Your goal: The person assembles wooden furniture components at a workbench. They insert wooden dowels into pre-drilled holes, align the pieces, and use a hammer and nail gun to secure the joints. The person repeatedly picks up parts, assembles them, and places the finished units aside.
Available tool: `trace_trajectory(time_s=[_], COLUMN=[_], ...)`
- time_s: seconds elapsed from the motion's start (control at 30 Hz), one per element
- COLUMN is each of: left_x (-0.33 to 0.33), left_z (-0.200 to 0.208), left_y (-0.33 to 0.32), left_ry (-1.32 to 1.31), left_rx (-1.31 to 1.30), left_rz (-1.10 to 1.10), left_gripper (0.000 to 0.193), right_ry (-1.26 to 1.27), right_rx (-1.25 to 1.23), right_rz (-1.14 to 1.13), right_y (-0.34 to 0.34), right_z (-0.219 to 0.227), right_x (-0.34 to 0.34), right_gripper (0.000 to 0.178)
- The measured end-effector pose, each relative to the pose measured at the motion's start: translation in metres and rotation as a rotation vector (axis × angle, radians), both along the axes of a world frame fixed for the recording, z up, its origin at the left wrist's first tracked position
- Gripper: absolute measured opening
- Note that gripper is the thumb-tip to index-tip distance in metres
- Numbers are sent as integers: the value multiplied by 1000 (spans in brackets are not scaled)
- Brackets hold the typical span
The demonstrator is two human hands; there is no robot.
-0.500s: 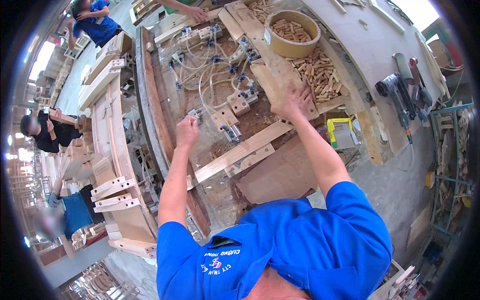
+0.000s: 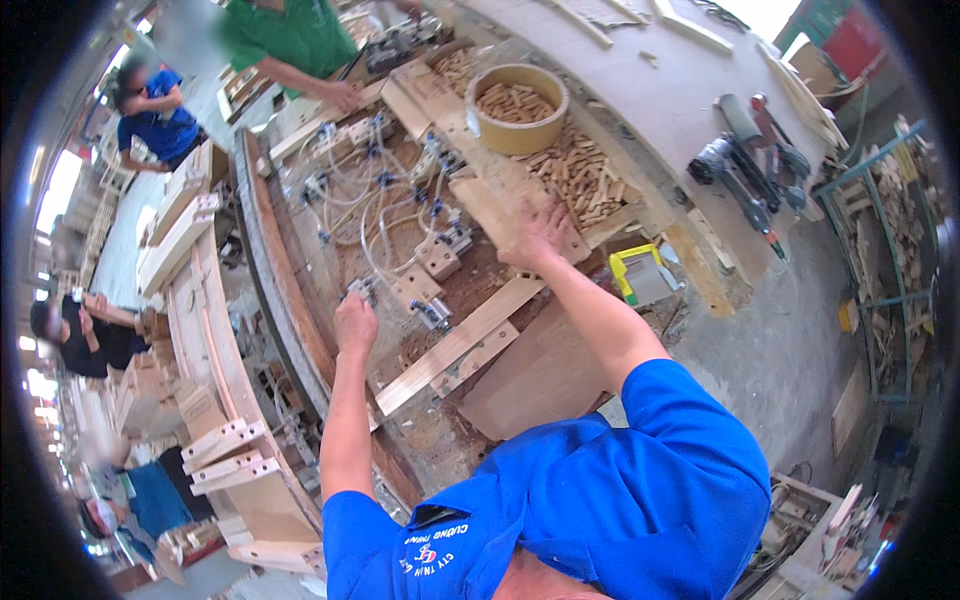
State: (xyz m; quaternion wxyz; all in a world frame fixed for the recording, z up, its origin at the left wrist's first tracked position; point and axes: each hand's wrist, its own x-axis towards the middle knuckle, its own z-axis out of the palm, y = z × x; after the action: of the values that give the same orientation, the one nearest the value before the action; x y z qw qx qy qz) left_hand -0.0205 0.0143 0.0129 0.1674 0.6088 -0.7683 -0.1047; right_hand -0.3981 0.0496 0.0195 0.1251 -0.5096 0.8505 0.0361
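My left hand (image 2: 355, 323) is closed beside a small grey metal fitting (image 2: 361, 289) on the workbench; whatever its fingers hold is hidden. My right hand (image 2: 538, 236) lies with fingers spread on a flat wooden board (image 2: 490, 207), close to the loose dowels. Between the hands sits a jig of wooden blocks (image 2: 438, 261), metal clamp cylinders (image 2: 432, 312) and looping clear air hoses (image 2: 385, 225). On the near side, a long pale wooden strip (image 2: 462, 343) lies slantwise, with a shorter drilled wooden piece (image 2: 476, 358) along it.
A round yellowish tub (image 2: 517, 108) of wooden dowels stands beyond my right hand, next to a dowel pile (image 2: 590, 185). A yellow-framed tool (image 2: 643, 274) and power tools (image 2: 745, 170) lie to the right. A co-worker in green (image 2: 290, 45) reaches onto the far end.
The view has shifted, so the bench sits lower and further left, and more of the co-worker in green shows. Both my hands keep their places on the bench.
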Motion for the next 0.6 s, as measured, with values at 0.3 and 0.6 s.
trace_trajectory(time_s=[0.3, 0.6], left_x=[-15, -70], left_z=[5, -10], left_y=[87, 251], left_ry=[492, 573], left_rx=[167, 516], left_rz=[150, 1], left_gripper=[47, 36], right_ry=[-519, -677], right_rx=[-335, -283], right_rz=[-29, -80], right_y=[118, 303], right_z=[18, -4], right_x=[-52, -66], right_gripper=[85, 58])
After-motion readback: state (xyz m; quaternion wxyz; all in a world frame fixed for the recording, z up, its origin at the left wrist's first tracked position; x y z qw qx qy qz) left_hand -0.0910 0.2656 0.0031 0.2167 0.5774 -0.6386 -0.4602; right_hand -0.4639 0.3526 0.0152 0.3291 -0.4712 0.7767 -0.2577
